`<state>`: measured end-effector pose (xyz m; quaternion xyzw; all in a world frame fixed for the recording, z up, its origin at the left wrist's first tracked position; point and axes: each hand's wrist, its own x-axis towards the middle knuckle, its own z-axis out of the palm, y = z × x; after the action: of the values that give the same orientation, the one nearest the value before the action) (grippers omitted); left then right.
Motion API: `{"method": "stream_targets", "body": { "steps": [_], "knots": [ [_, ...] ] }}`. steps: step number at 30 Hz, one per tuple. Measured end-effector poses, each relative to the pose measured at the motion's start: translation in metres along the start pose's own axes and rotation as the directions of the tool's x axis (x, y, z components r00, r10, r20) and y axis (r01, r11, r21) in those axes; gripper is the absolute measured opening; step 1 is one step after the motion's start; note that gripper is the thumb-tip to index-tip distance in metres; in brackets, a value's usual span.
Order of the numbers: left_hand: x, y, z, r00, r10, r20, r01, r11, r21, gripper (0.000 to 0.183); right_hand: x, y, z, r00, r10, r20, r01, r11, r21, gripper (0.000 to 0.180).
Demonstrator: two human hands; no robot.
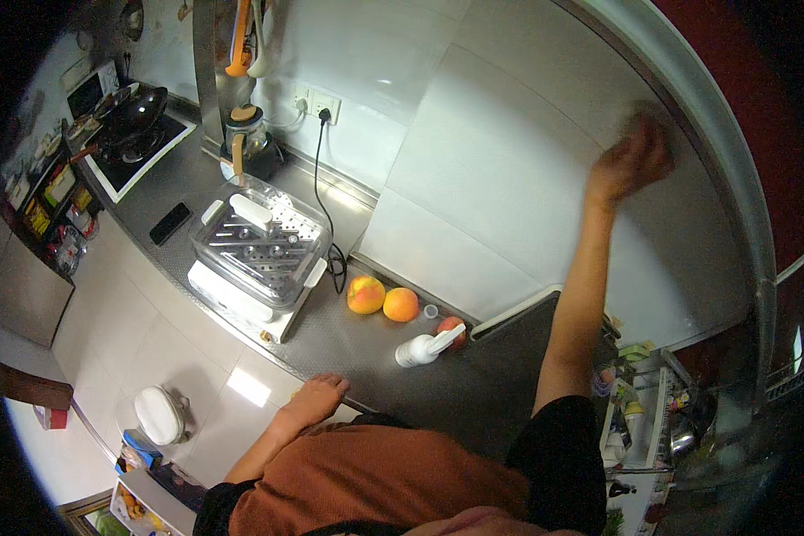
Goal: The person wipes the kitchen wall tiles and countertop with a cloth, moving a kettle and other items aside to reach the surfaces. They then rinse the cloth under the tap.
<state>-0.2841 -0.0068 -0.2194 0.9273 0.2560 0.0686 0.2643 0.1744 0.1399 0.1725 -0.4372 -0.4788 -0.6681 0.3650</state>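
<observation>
My right hand (633, 161) is raised high against the pale tiled wall (482, 167), its fingers bent and blurred by motion. A dark smudge lies by its fingertips, and whether it is a held thing or a shadow is unclear. Low at the counter's front edge rests my left hand (318, 398), with fingers curled and the palm hidden. Beyond it on the dark textured counter (368, 355), a white spray bottle (419, 350) lies on its side, its nozzle in front of a red fruit (451, 331). Two orange-yellow fruits (383, 299) and a small clear cap (431, 311) sit along the wall.
A white electric steamer with a clear lid (261, 248) stands left of the fruits, beside a black cord (318, 167). Farther left are a phone (171, 223), a glass kettle (246, 137) and a wok (134, 114) on the cooktop. A dish rack (636, 429) stands right.
</observation>
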Motion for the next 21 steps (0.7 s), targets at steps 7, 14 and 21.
{"method": "stream_targets", "body": {
  "steps": [7,14,21],
  "knots": [
    [-0.004,-0.006,0.007,0.999,-0.029,0.019,0.029,0.999,0.016,0.021,-0.012,-0.103,0.052,0.944,-0.160,0.290,0.147,0.987,0.066,0.054],
    [-0.004,-0.008,0.008,0.995,0.040,-0.094,-0.036,0.999,0.040,0.024,-0.118,-0.200,0.047,0.719,-0.573,0.394,0.165,0.690,0.704,0.044],
    [-0.014,-0.008,0.005,0.990,0.016,-0.140,-0.014,1.000,0.018,0.015,-0.222,-0.202,-0.003,0.416,-0.851,0.321,0.225,0.439,0.870,0.044]
  ]
}}
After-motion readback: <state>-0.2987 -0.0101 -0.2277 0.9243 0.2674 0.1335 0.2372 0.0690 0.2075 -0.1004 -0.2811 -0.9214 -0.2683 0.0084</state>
